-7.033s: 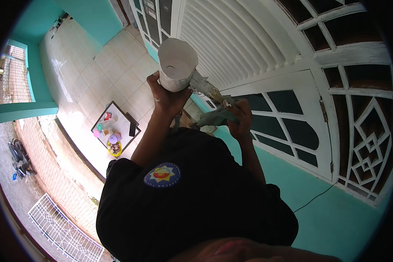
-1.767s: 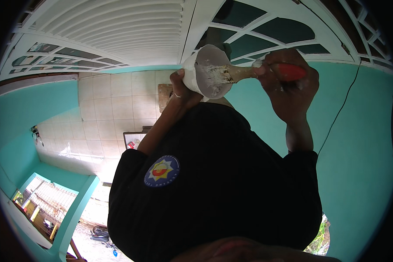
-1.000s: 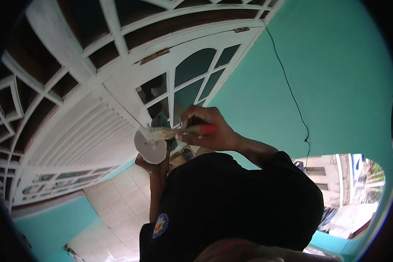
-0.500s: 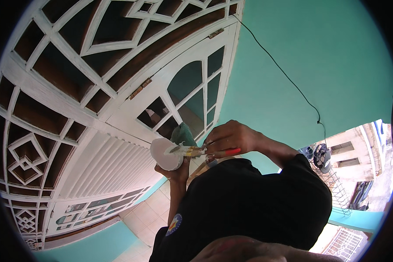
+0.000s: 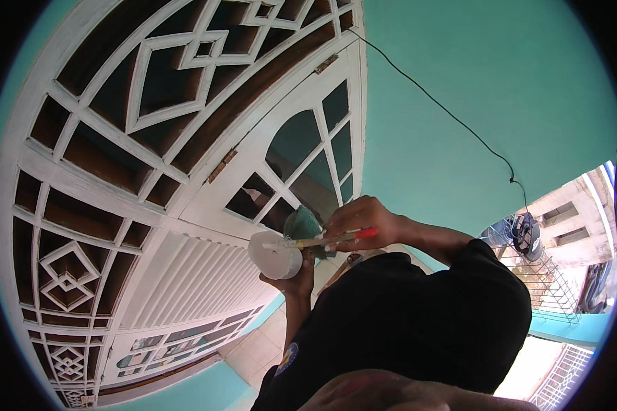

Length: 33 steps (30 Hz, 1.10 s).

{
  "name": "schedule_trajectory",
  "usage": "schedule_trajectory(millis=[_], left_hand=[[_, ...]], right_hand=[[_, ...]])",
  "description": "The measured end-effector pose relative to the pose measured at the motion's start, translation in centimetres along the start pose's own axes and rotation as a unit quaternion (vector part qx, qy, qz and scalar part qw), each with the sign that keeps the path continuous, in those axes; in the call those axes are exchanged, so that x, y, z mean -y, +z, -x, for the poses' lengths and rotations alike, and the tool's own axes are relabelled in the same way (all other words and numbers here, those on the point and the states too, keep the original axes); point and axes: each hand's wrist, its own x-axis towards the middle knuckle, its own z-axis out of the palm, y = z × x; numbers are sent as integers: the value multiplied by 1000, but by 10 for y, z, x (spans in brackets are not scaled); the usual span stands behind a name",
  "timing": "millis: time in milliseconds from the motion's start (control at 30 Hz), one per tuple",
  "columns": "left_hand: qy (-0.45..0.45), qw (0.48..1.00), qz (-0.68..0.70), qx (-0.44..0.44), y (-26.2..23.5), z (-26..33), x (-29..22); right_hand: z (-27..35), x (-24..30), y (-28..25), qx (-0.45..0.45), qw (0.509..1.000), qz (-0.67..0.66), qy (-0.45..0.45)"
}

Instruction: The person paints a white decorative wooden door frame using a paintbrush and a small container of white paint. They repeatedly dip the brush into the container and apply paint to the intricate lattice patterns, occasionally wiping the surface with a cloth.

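A round white paint container (image 5: 291, 263) with pale paint in it is held up by my left hand (image 5: 296, 282), whose fingers wrap its underside and side. My right hand (image 5: 365, 218) grips a paintbrush (image 5: 315, 242) by its handle, which has a red end. The bristle end lies over the container's opening, at the paint. Right behind the container is a dull green piece (image 5: 301, 225), perhaps cloth or plastic; I cannot tell what it is or what supports it.
A white-painted door (image 5: 250, 181) with glass panes stands ahead, beside white lattice panels (image 5: 144, 85) and a louvred section (image 5: 185, 274). A turquoise wall (image 5: 452, 82) carries a loose black cable (image 5: 452, 116). Dark items hang near a wire rack (image 5: 545, 284) at the right.
The brush's bristle end has moved from the container's near rim inward over the paint. The handle now lies more level, and the whole view has shifted slightly.
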Motion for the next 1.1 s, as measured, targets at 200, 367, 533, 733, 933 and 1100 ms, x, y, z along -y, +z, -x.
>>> schedule_trajectory(millis=[200, 367, 533, 733, 933, 1100], left_hand=[[-220, 755, 600, 149, -12, -10, 10], [-217, 737, 631, 111, -13, -1, -7], [-189, 747, 619, 151, -21, 0, -7], [-156, 760, 614, 146, -24, 0, -10], [-142, 770, 606, 144, -24, -2, -4], [-139, 766, 616, 118, -28, 3, 6]], right_hand=[[3, -16, 5, -153, 929, -247, 227], [-23, -62, -22, -475, 754, -411, 194], [-94, -94, -83, -598, 778, -184, 63], [-125, -119, -85, -532, 802, 270, -17], [-123, -110, -39, -389, 870, 253, -166], [-132, -139, -99, -560, 824, -82, -25]])
